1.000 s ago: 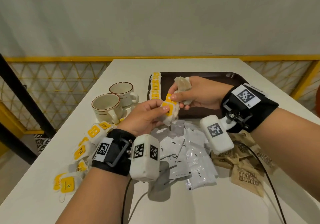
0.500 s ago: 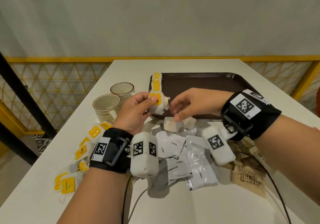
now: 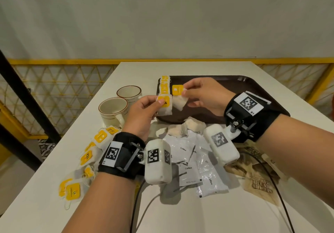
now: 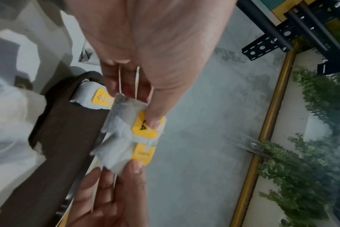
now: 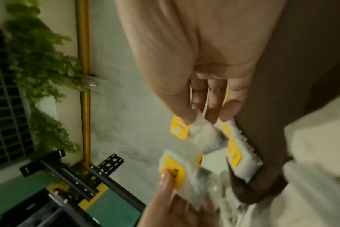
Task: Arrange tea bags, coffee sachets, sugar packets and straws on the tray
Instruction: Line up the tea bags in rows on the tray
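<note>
My left hand [image 3: 159, 103] pinches a tea bag [image 3: 164, 107] with a yellow tag by thumb and fingers, just over the brown tray's [image 3: 235, 85] near left corner. Beside it my right hand [image 3: 184, 93] pinches a second tea bag [image 3: 179, 102], whose yellow tag [image 3: 177, 90] stands up. In the left wrist view the thumb lies on the tag of the tea bag [image 4: 144, 126]; the right wrist view shows the pinched tea bag [image 5: 204, 135]. A row of tea bags [image 3: 165, 86] lies along the tray's left edge. No straws are in view.
Two cups [image 3: 113, 110] stand left of the tray. Several loose tea bags [image 3: 101, 137] trail along the table's left side. Two tagless bags [image 3: 188, 126], white coffee sachets [image 3: 189, 153] and brown sugar packets [image 3: 260, 180] lie in front of the tray.
My right hand has risen from the loose bags in front of the tray and now pinches a tagged tea bag beside the left hand's one. The left hand stays near the tray's left corner.
</note>
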The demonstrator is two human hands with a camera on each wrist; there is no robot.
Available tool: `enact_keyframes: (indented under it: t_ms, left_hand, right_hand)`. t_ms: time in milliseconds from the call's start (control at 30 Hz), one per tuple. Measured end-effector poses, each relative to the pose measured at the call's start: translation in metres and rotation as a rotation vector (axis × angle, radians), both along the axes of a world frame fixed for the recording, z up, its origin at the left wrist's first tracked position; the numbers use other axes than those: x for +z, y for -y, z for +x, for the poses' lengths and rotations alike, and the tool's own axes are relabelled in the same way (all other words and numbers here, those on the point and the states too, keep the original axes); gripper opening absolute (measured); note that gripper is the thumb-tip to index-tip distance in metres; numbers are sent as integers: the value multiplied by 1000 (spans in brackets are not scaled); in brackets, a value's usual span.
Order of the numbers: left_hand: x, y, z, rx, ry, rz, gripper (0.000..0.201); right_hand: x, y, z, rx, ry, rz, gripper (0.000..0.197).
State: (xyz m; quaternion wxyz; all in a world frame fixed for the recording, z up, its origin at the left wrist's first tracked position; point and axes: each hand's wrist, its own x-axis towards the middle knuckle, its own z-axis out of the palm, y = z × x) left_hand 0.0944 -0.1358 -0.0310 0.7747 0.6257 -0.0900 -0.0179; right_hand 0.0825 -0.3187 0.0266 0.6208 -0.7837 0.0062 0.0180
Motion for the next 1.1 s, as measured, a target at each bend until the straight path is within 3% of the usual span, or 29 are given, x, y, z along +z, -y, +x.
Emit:
enact_keyframes:
  t_ms: [133, 300, 467, 667, 867, 1000, 1100]
  left_hand:
    - [12, -4, 16, 74, 25, 241, 9]
    - [32, 7, 48, -37, 107, 756, 14]
    - [31, 11, 67, -217, 178, 1020, 18]
    - [27, 7, 74, -240, 167, 1116, 19]
    - [28, 6, 75, -216, 298, 1256, 10]
    - [33, 2, 72, -90, 254, 1094, 5]
    - [37, -3, 66, -151, 186, 1037, 8]
  right_hand:
    - [-4, 11, 6, -7, -5, -174, 4]
    - [-10, 14, 16, 34, -11, -364, 6]
    - [-14, 2, 24, 172, 2, -455, 8]
    - [-21, -12, 37, 223, -18, -386, 9]
    - [-25, -21, 41, 171, -70, -213, 12]
    - [-28, -20, 42, 145, -94, -289, 17]
    - [-30, -16, 44, 114, -78, -343, 20]
